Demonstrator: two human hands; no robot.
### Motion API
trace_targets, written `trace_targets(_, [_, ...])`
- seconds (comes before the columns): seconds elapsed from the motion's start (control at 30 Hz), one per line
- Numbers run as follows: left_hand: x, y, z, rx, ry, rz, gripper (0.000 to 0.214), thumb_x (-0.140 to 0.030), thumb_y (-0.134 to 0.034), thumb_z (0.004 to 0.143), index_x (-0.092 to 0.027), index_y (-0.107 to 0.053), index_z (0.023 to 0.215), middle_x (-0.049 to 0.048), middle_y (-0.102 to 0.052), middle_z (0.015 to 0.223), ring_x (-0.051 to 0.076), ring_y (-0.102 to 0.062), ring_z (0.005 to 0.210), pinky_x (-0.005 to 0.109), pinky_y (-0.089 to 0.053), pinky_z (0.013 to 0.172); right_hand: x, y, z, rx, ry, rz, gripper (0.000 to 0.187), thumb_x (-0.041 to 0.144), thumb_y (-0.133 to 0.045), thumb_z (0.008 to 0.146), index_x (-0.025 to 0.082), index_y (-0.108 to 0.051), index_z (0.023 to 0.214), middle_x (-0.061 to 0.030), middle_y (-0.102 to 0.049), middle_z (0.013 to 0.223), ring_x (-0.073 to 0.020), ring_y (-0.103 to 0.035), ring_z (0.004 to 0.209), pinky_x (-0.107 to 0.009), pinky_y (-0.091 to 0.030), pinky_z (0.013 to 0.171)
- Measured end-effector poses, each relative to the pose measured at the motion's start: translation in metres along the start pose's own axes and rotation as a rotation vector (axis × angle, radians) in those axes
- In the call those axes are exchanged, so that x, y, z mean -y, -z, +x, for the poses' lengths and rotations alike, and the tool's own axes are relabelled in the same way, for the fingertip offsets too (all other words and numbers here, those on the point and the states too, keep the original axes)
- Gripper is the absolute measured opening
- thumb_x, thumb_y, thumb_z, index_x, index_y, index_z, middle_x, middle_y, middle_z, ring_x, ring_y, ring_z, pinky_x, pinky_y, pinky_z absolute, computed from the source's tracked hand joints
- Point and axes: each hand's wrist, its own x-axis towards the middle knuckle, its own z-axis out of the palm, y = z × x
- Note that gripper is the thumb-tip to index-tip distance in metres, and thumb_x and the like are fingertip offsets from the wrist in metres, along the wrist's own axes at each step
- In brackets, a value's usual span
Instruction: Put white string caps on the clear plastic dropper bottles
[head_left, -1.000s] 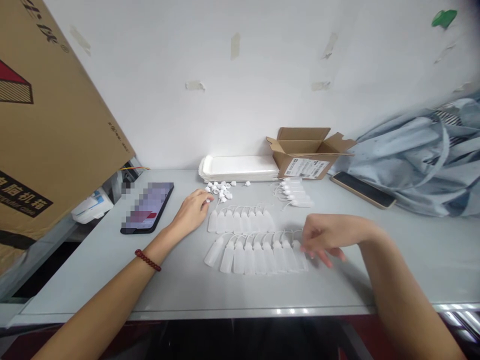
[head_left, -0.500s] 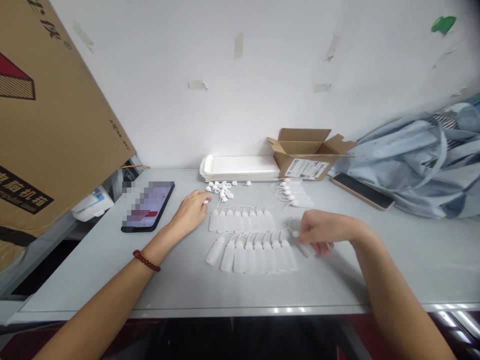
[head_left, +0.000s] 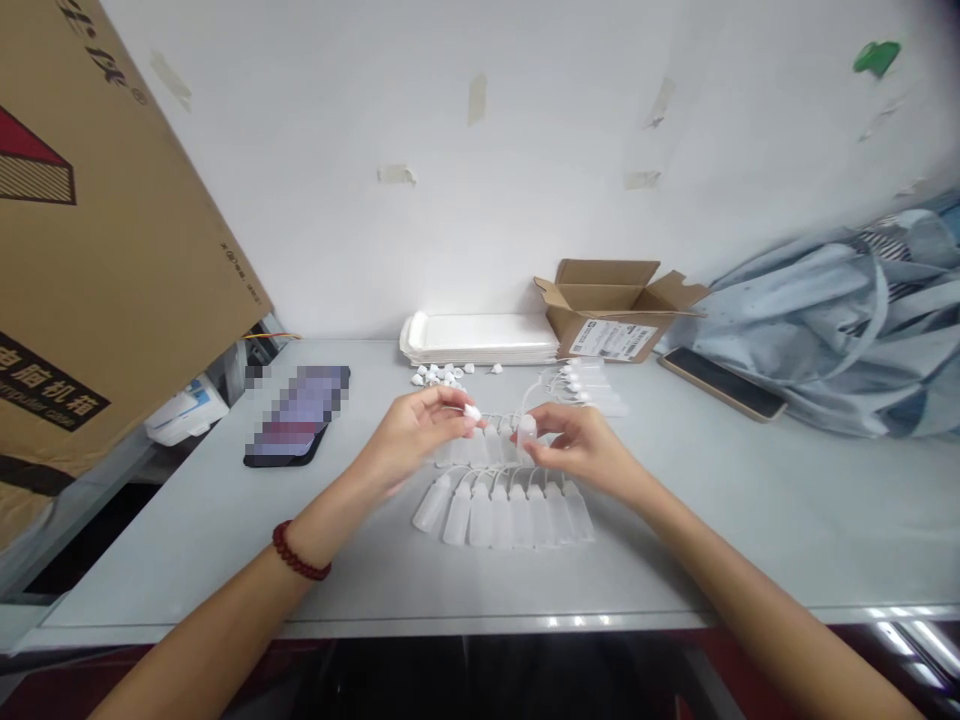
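Note:
My left hand point(head_left: 411, 435) is raised above the table, pinching a small white cap point(head_left: 472, 411) between thumb and fingers. My right hand point(head_left: 579, 442) holds a small translucent plastic bottle point(head_left: 526, 432) upright, close to the cap. Below the hands lie two rows of the same bottles; the front row point(head_left: 506, 508) shows fully, the back row point(head_left: 480, 448) is partly hidden by my hands. A pile of loose white caps point(head_left: 439, 375) lies farther back. A few more bottles point(head_left: 589, 385) lie near the small box.
A phone point(head_left: 297, 414) lies at the left on the grey table point(head_left: 750, 520). White trays point(head_left: 480, 338) and an open small cardboard box point(head_left: 615, 310) stand at the wall. A second phone point(head_left: 721, 382) and blue cloth point(head_left: 840, 320) are at right. A large carton point(head_left: 90, 230) leans at left.
My right hand picked one bottle from the front row's right end and lifted it toward the middle. My left hand rose from the cap pile with a cap and came to meet it.

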Motion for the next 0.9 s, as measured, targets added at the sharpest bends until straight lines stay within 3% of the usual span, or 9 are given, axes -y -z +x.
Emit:
trace_targets(0.1, [0.004, -0.01, -0.003, 0.061, 0.029, -0.063, 0.023, -0.027, -0.07, 0.074, -0.016, -0.061, 0.092, 0.0034, -0.064, 0.093, 0.014, -0.061, 0.084, 0.031, -0.046, 0.083, 0.001, -0.006, 0.0, -0.004, 0.042, 0.007, 0.018, 0.024, -0.061, 0.075, 0.016, -0.065, 0.09, -0.0048, -0.069, 0.086, -0.0163, -0.063, 0.076, -0.024, -0.049, 0.059])
trace_targets(0.2, [0.008, -0.011, -0.003, 0.039, 0.021, -0.103, 0.023, -0.025, -0.071, 0.073, -0.017, -0.062, 0.092, 0.003, -0.062, 0.094, 0.015, -0.059, 0.09, 0.03, -0.044, 0.085, 0.007, -0.007, -0.002, 0.066, 0.057, 0.038, 0.021, 0.031, -0.062, 0.078, 0.018, -0.067, 0.093, -0.0053, -0.068, 0.092, -0.0166, -0.062, 0.08, -0.026, -0.05, 0.065])
trace_targets(0.4, [0.007, -0.008, -0.003, 0.098, 0.007, -0.161, 0.02, -0.023, -0.069, 0.074, -0.016, -0.062, 0.092, 0.0031, -0.06, 0.092, 0.015, -0.057, 0.087, 0.029, -0.044, 0.082, 0.014, -0.01, -0.005, 0.265, -0.065, 0.333, 0.033, 0.037, -0.061, 0.082, 0.016, -0.065, 0.108, -0.0059, -0.069, 0.084, -0.016, -0.063, 0.073, -0.025, -0.048, 0.059])
trace_targets(0.7, [0.004, -0.01, -0.005, 0.103, -0.075, -0.037, 0.02, -0.026, -0.07, 0.075, -0.016, -0.062, 0.091, 0.0031, -0.06, 0.09, 0.016, -0.057, 0.089, 0.03, -0.043, 0.082, 0.014, -0.016, -0.003, 0.309, -0.133, 0.461, 0.036, 0.041, -0.058, 0.084, 0.015, -0.062, 0.109, -0.008, -0.068, 0.093, -0.014, -0.066, 0.062, -0.023, -0.047, 0.05])
trace_targets(0.9, [0.004, -0.008, -0.004, 0.112, -0.063, -0.038, 0.02, -0.027, -0.069, 0.075, -0.015, -0.062, 0.09, 0.0041, -0.06, 0.089, 0.017, -0.058, 0.086, 0.031, -0.044, 0.08, 0.01, -0.019, -0.004, 0.305, -0.204, 0.609, 0.034, 0.04, -0.062, 0.082, 0.017, -0.053, 0.105, -0.0066, -0.069, 0.086, -0.0106, -0.06, 0.048, -0.021, -0.043, 0.042])
